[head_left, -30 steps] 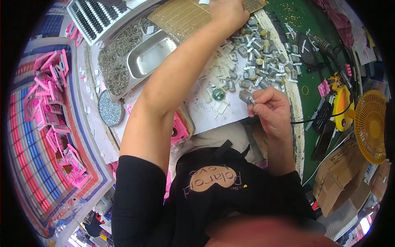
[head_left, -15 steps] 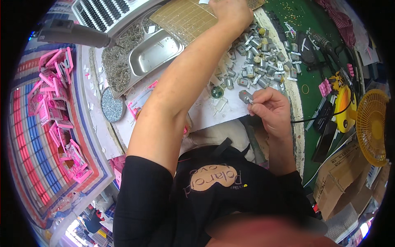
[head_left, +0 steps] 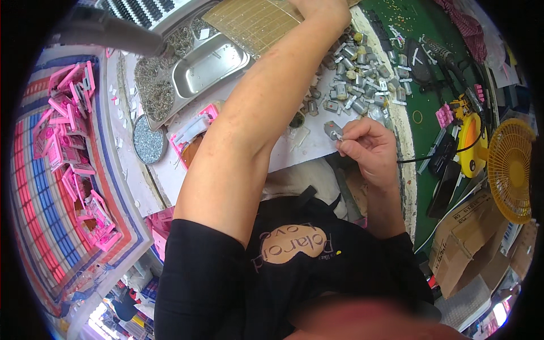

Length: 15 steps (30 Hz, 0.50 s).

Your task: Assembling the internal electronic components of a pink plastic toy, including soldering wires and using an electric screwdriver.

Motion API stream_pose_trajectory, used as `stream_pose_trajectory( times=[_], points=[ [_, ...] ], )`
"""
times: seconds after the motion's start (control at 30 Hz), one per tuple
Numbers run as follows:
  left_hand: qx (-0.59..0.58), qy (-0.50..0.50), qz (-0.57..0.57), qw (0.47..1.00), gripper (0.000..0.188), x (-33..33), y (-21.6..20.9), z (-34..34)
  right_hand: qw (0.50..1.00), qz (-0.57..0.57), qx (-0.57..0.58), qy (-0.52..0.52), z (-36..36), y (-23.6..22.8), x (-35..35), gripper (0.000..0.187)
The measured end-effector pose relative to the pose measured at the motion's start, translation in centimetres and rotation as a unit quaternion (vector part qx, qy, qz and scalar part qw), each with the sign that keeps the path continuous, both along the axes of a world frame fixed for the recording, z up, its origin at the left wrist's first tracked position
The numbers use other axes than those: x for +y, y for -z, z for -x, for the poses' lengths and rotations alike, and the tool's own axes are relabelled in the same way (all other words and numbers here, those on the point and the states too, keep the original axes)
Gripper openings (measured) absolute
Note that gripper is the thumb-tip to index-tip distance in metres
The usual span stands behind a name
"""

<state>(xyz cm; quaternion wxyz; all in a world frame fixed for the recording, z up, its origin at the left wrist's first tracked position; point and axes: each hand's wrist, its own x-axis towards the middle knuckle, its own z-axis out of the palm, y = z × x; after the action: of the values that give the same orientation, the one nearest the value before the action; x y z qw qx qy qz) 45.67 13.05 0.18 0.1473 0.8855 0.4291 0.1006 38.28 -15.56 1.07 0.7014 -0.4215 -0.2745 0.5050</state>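
My right hand (head_left: 371, 146) is closed in a pinch on a small grey motor (head_left: 332, 130), held just above the white work surface (head_left: 303, 154). My left arm stretches across the table to the top edge of the view. Only the wrist and back of my left hand (head_left: 326, 8) show there, over the far end of a brown board (head_left: 249, 22); its fingers are out of sight. Between the hands lies a heap of grey motors (head_left: 362, 79). A pink toy part (head_left: 192, 135) is partly hidden behind my left forearm.
Left are a steel tray (head_left: 207, 65), a round tin (head_left: 149, 139) of small metal bits, and a grey power tool (head_left: 113, 33). Pink parts (head_left: 68, 136) lie on a striped cloth. Right are a yellow fan (head_left: 510, 170), black cables and a cardboard box (head_left: 467, 238).
My left hand has slid further past the top edge. The motor in my right hand is turned a little. The whole scene has shifted slightly, and more of the pink toy part shows.
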Motion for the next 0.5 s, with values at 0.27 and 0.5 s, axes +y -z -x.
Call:
stream_pose_trajectory(
  times=[0.27,0.5],
  points=[
    [0.003,-0.001,-0.029,1.0,0.03,-0.5,0.1,-0.6,0.999,0.022,-0.026,0.023,0.2,-0.7,-0.3,0.016],
    [-0.098,0.07,-0.071,0.99,0.021,0.1,0.2,1.1,0.994,0.041,-0.08,0.069,0.6,-0.7,0.6,0.037]
  ],
)
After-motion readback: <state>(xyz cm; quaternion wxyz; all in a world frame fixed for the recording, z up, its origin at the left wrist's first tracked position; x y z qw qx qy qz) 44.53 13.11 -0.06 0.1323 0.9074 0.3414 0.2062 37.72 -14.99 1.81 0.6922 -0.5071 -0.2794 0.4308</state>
